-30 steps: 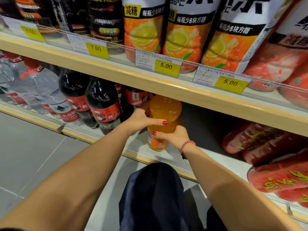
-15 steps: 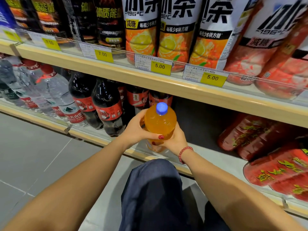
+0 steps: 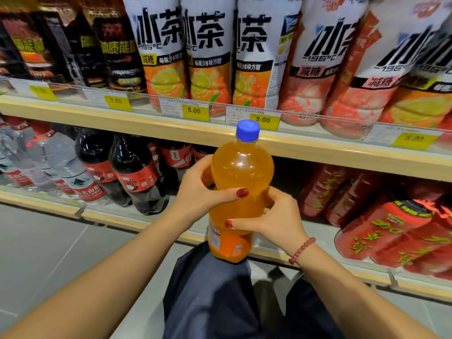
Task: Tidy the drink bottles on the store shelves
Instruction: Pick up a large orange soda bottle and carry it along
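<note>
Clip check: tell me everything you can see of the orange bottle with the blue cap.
The orange bottle looks like clear plastic full of orange drink, with a rounded shoulder and narrower waist. Its blue cap is on. A blurred orange-and-blue label wraps the lower part. It is roughly upright, in front of the lower shelf, not on it. The left hand grips its shoulder and the right hand its waist, fingers curled round. Its base is over the person's dark-clothed knee; contact cannot be told.
</note>
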{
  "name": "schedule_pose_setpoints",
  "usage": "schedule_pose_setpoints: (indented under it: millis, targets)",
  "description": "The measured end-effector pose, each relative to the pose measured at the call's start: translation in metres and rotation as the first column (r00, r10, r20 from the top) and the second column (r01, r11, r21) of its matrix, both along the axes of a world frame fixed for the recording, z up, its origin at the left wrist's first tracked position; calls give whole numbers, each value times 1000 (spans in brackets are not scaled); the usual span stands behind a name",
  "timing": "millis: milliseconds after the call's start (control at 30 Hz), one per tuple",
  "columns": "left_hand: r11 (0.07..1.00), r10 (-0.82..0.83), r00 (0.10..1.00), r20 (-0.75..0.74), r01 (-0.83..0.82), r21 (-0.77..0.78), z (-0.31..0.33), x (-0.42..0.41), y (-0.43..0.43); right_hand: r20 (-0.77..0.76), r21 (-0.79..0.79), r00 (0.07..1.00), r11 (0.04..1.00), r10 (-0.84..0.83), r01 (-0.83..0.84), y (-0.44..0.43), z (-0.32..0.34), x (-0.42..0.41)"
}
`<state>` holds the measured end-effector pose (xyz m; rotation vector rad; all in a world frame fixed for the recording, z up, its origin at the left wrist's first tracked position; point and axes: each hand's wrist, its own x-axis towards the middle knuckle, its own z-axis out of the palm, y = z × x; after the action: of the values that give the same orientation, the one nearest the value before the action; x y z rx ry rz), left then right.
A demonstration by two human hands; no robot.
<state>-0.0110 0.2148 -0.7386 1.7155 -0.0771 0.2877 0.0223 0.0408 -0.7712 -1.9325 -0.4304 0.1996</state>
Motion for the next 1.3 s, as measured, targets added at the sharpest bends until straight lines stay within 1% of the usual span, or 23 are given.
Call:
schedule_pose_setpoints:
  millis: [67, 200, 267, 467, 533, 600, 667, 800, 900, 1033, 1100, 1200, 1300]
  targets:
    - [995, -74, 997, -11, 73, -67, 11, 3, -10, -22, 19, 1000, 1000, -2, 2, -17, 13, -1]
    - [976, -196, 980, -21, 192, -107, 23, 12, -33, -97, 78, 995, 997, 6, 2, -52, 35, 2]
    - [959, -244, 969, -37, 235, -156, 24, 17, -52, -125, 106, 992, 994, 30, -17, -66, 42, 3]
    - [931, -239, 971, -11, 226, -287, 29, 34, -98, -191, 229, 980, 973, 56, -11, -101, 50, 8]
    - [925, -248, 968, -34, 226, -304, 41, 40, -109, -234, 276, 971, 961, 47, 21, -112, 59, 10]
    - [918, -263, 961, -89, 221, -330, 55, 46, -120, -293, 299, 955, 953, 42, 50, -122, 72, 13]
    - [914, -274, 951, -144, 211, -348, 72, 50, -130, -342, 304, 939, 949, 21, 89, -130, 89, 14]
    - [906, -307, 926, -219, 213, -367, 104, 57, -147, -395, 287, 919, 950, 0, 123, -145, 126, 12]
    - [874, -394, 879, -268, 267, -407, 132, 59, -159, -442, 312, 897, 935, -13, 167, -159, 150, 6]
    - [825, -465, 803, -373, 240, -511, 174, 60, -185, -536, 298, 841, 914, -78, 274, -177, 186, -11]
    - [837, -463, 783, -415, 232, -496, 192, 55, -199, -569, 280, 815, 907, -108, 316, -188, 206, -21]
    - [851, -461, 779, -426, 253, -460, 216, 44, -216, -618, 276, 773, 882, -141, 381, -205, 237, -39]
    - [833, -514, 731, -449, 301, -464, 250, 32, -240, -646, 264, 738, 851, -193, 454, -227, 275, -61]
